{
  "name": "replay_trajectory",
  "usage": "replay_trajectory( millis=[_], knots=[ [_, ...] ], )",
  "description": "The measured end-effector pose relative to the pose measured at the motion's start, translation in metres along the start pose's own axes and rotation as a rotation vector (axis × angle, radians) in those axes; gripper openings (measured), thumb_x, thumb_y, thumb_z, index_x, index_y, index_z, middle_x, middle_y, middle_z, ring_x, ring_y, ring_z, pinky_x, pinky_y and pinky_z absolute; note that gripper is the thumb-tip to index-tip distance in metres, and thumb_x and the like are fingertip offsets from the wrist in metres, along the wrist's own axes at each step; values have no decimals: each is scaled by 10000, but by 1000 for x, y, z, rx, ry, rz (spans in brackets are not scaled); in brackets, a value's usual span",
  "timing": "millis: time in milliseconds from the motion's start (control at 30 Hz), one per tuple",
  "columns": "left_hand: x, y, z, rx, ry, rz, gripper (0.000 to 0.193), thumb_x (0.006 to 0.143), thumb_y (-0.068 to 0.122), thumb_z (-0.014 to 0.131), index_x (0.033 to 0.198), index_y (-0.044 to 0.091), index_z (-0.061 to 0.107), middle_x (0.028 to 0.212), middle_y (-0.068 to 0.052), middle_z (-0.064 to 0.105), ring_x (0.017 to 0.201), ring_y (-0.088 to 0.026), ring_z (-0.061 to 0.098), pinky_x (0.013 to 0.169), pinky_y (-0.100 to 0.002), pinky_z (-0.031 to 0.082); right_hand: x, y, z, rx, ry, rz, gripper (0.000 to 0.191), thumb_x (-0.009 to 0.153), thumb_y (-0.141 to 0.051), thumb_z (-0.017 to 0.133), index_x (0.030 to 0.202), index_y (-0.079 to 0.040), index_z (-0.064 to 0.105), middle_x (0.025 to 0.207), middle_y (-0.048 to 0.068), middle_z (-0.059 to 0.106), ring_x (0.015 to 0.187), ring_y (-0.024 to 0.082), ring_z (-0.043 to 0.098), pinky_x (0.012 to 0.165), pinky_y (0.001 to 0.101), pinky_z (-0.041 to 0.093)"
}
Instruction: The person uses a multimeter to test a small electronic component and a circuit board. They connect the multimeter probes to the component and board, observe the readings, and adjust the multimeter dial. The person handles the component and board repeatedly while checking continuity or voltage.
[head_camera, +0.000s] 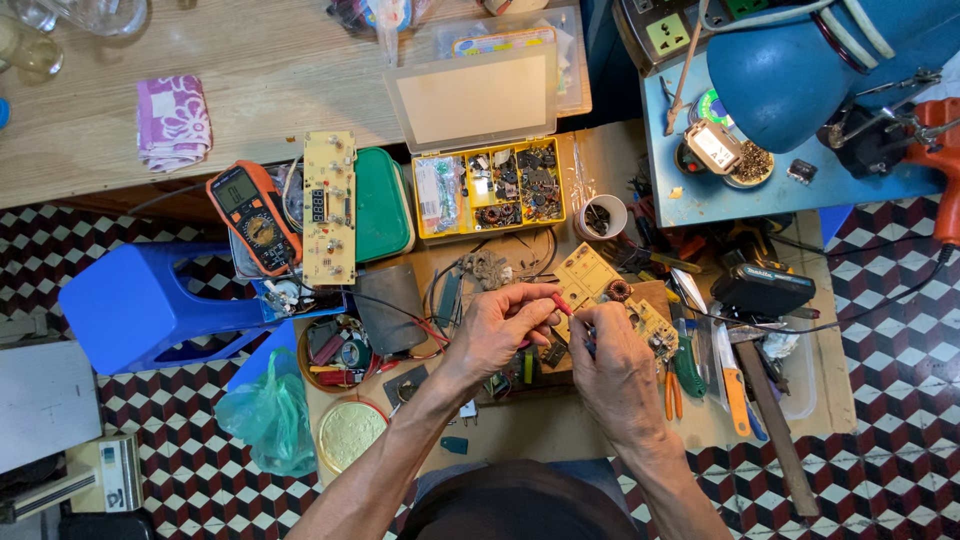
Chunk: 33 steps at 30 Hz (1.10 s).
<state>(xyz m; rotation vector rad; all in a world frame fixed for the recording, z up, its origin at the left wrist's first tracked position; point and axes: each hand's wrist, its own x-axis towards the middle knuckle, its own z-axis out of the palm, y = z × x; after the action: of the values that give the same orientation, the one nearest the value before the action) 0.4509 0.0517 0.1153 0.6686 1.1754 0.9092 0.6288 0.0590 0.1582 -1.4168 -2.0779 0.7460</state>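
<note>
Head view, looking straight down at my two hands over a cluttered tabletop. My left hand has its fingers pinched together on one red probe, the tip angled toward my right hand. My right hand is curled, fingers closed on something small and dark; I cannot tell what it is. Both hands nearly touch, just above one yellow circuit board that lies right beyond my fingertips, with one copper coil on it.

Count of the rest: one long pale circuit board well to the left of my left hand, lying over one green box. One orange multimeter touches that long board's left edge. One yellow parts case sits beyond my fingers, lid up, compartments full of small dark parts. One white cup just right of the case. One orange-handled pair of pliers and one green-handled tool lie just right of my right hand. One blue lamp far beyond, to the right. One blue stool and one green plastic bag well left of my left forearm. One pink cloth far off, upper left.
</note>
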Motion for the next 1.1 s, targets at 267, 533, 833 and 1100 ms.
replay_trajectory(
  millis=[267,533,833,1100],
  knots=[
    [0,4,3,10,3,-10,398,995,208,632,1317,-24,661,977,-88,748,825,-92,694,723,-234,604,-2,0,1,-3,24,-41,150,906,-6,695,972,16,562,908,155,606,722,250,684,609,352,564],
    [-2,0,-6,-278,-54,-154,340,1016,196,640,1281,-12,684,982,-59,743,805,-70,679,725,-200,580,-1,-8,-5,75,32,39,153,910,-73,730,1013,-15,633,908,107,657,730,197,677,623,330,558],
    [-4,-6,-18,-610,-187,-250,298,1035,157,624,1275,-12,677,994,-60,747,856,-95,715,763,-220,603,2,-7,1,214,-8,143,142,914,-110,742,1034,-63,682,829,8,665,670,68,606,581,243,530],
    [-8,1,-14,-634,-177,-228,279,1028,139,627,1262,-7,668,1023,-61,740,885,-94,719,772,-219,602,-3,7,0,502,-112,342,226,965,-156,729,1168,-63,693,767,-10,587,656,48,523,574,206,481]
  ],
)
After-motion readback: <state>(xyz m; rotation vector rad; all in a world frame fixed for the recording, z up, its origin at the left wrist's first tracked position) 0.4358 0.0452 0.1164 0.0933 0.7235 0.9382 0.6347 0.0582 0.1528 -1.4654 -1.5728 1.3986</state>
